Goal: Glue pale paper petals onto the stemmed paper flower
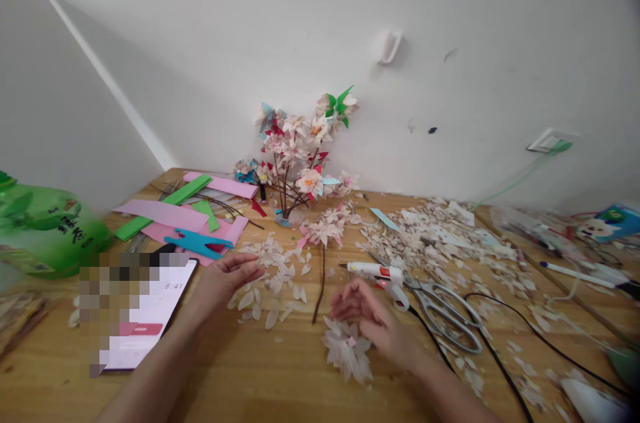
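Observation:
My left hand [231, 274] hovers at the left edge of a scatter of pale petals [275, 269]. Its thumb and fingertips are drawn together in a pinch, and anything between them is too small to make out. My right hand [364, 308] is loosely curled, its fingers a little apart with nothing visible in them. Just below it lies a white petal flower [346, 351] with a small pink piece at its centre. Between the hands, a pale pink flower [324, 231] on a brown stem [321, 286] rests on the wooden table [270, 369].
A white glue gun [375, 271] and large scissors [445, 316] lie at the right, among black cords. Behind stands a bunch of handmade flowers [295, 136]. Coloured paper strips [165, 213], a phone [150, 323] and a green bottle [50, 229] are leftward; a petal heap [440, 236] spreads rightward.

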Tool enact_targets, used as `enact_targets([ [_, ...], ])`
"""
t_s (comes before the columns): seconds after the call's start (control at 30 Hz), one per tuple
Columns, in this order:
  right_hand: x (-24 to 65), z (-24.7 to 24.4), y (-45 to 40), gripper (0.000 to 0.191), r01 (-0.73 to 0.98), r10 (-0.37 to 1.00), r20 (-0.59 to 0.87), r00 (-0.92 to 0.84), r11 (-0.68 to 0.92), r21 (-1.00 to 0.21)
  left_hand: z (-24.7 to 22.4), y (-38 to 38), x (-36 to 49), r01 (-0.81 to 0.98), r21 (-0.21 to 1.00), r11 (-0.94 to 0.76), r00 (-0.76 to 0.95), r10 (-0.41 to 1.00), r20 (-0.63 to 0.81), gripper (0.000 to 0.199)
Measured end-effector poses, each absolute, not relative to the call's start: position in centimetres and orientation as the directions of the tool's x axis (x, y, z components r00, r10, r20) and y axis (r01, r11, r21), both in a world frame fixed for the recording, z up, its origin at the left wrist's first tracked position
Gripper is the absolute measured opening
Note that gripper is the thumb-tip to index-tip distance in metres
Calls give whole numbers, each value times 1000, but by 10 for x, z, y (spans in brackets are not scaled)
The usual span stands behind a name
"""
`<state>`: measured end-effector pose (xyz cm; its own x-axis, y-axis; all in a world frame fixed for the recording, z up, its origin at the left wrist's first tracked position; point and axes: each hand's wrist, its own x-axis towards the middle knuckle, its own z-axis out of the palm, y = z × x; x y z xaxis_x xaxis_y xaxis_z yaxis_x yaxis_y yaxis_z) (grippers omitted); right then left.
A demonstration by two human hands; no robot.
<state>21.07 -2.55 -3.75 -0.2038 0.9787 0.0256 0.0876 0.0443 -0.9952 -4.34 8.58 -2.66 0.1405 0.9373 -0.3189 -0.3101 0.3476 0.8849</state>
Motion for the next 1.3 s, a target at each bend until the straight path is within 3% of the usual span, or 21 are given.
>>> enact_targets([
  [0.1,203,-49,-18,16,-174,997,-55,-45,-62,-983,-23,83,-43,-258,897,360,180,930,-321,34],
  [0.27,190,-48,-15,7,-299,989,-127,68,-102,-949,-23,82,-43,-234,917,322,187,941,-283,36],
  [0.37,184,-41,-15,22,-303,993,-103,55,-81,-949,-30,85,-43,-253,926,280,168,955,-243,39],
  [0.43,182,-36,-14,41,-298,997,-67,23,-57,-953,-34,87,-43,-269,931,247,150,965,-213,42],
  [0.57,180,-30,-11,79,-269,990,10,-140,-29,-963,-35,89,-44,-274,942,196,128,978,-166,41],
  [0.67,181,-28,-7,91,-280,963,8,-269,-70,-957,-31,85,-42,-225,963,148,123,985,-123,35],
  [0.93,176,-29,-5,79,-375,943,24,-331,-108,-921,-32,40,-8,6,989,-150,357,924,138,20],
  [1.0,172,-29,-6,76,-394,953,23,-301,-102,-913,-36,29,3,157,909,-386,519,815,256,23],
  [1.07,169,-28,-7,74,-406,965,8,-263,-104,-908,-41,22,13,275,805,-526,618,738,271,28],
  [1.17,164,-27,-7,72,-414,969,-26,-245,-128,-901,-47,17,22,357,751,-556,617,744,258,23],
  [1.3,164,-26,-6,69,-439,969,-45,-244,-152,-885,-50,18,23,349,767,-538,603,756,256,8],
])
